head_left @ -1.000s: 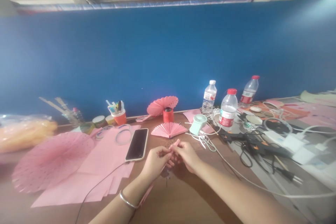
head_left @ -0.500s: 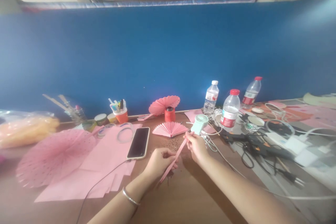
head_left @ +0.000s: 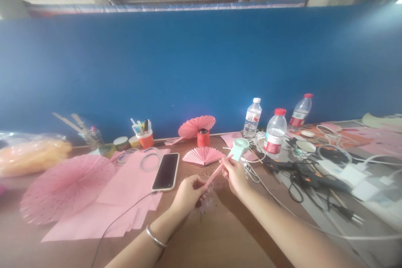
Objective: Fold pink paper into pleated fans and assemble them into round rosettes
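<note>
A narrow folded strip of pink paper [head_left: 214, 176] slants between my two hands above the table. My left hand [head_left: 189, 192] is closed on its lower end, and my right hand [head_left: 234, 172] pinches its upper end. Just beyond the strip, a pleated pink paper fan [head_left: 204, 155] lies spread open on the table. Behind that fan stands a red container with a dark top [head_left: 203, 137], beside a second pink fan with a scalloped edge [head_left: 192, 126]. Small dark scraps [head_left: 207, 171] are scattered under my hands.
On the left lie pink paper sheets [head_left: 117, 201], a round pink paper rosette [head_left: 67, 188] and a phone [head_left: 166, 171]. A mint handheld fan [head_left: 240, 148], a red-capped bottle [head_left: 275, 132], tangled black cables [head_left: 314, 180] and white chargers [head_left: 354, 176] crowd the right. A blue partition [head_left: 201, 63] stands behind.
The lower end of the pink strip, which stuck out below my left hand, is now within its grip. My left hand has shifted slightly; my right hand stays at the upper end.
</note>
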Demonstrator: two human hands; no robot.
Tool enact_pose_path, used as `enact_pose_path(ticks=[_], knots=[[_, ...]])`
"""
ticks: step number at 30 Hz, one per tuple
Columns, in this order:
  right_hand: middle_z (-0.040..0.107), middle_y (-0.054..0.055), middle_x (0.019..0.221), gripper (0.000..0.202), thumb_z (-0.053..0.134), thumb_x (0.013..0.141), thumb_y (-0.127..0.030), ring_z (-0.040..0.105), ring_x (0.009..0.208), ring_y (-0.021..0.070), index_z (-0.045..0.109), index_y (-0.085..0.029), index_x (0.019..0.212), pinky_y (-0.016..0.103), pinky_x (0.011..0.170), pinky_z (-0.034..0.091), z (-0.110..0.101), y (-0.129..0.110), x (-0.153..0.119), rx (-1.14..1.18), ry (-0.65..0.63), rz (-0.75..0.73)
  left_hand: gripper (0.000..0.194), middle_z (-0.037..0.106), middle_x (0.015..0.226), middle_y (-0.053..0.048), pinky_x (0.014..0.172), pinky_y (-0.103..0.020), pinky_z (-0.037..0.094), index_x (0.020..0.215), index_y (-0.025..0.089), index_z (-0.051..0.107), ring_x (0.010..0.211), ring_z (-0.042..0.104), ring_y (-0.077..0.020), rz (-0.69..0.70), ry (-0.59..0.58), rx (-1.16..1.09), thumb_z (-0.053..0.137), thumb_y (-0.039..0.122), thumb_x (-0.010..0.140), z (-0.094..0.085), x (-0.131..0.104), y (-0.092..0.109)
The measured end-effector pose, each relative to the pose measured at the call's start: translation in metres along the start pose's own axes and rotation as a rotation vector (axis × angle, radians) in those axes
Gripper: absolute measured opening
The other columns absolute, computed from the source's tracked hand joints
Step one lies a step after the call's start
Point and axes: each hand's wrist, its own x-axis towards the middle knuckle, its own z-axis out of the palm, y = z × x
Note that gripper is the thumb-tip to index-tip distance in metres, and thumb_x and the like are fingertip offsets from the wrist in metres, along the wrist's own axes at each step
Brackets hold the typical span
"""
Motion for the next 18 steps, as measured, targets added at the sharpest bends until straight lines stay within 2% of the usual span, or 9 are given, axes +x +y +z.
enact_pose_path(ticks=[4,6,13,16,18], knots=[[0.047,-0.003,0.039,0.030,0.070,0.062,-0.041,0.038,0.034,0.0082,0.061,-0.012,0.059,0.020,0.035,0.023,0.011,0.003,-0.013,-0.088,-0.232,0.117,0.025,0.056,0.048,0.001,0.034,-0.017,0.034,0.068,0.015,0.053,0.038,0.049,-0.0088,0.056,0.050,0.008,0.063,0.038,0.068,-0.004,0.007,-0.003],[0.047,-0.002,0.036,0.029,0.069,0.063,-0.038,0.039,0.034,0.0083,0.060,-0.012,0.054,0.020,0.035,0.024,0.013,0.004,-0.017,-0.137,-0.278,0.139,0.026,0.057,0.049,0.000,0.038,-0.017,0.037,0.068,0.014,0.055,0.042,0.053,-0.0100,0.093,0.050,0.010,0.063,0.039,0.068,-0.005,0.009,-0.003],[0.048,-0.003,0.042,0.029,0.062,0.070,-0.037,0.039,0.035,0.0068,0.056,-0.014,0.054,0.019,0.036,0.023,0.008,0.002,-0.013,-0.105,-0.134,0.124,0.022,0.061,0.059,-0.002,0.038,-0.018,0.037,0.075,0.015,0.060,0.044,0.052,-0.0098,0.114,0.063,0.074,0.058,0.036,0.072,-0.005,0.010,-0.012],[0.048,-0.003,0.043,0.031,0.062,0.070,-0.040,0.041,0.037,0.0075,0.055,-0.014,0.054,0.019,0.037,0.027,0.009,0.000,-0.014,-0.074,-0.155,0.134,0.021,0.061,0.058,-0.002,0.038,-0.018,0.037,0.073,0.015,0.059,0.046,0.053,-0.0108,0.126,0.080,0.091,0.057,0.036,0.072,-0.007,0.011,-0.013],[0.052,-0.002,0.046,0.029,0.064,0.068,-0.041,0.045,0.039,0.0091,0.058,-0.014,0.058,0.020,0.039,0.032,0.011,0.000,-0.017,-0.057,-0.212,0.160,0.020,0.060,0.055,-0.001,0.040,-0.019,0.038,0.073,0.015,0.059,0.046,0.054,-0.0117,0.130,0.086,0.095,0.057,0.035,0.072,-0.008,0.011,-0.010]])
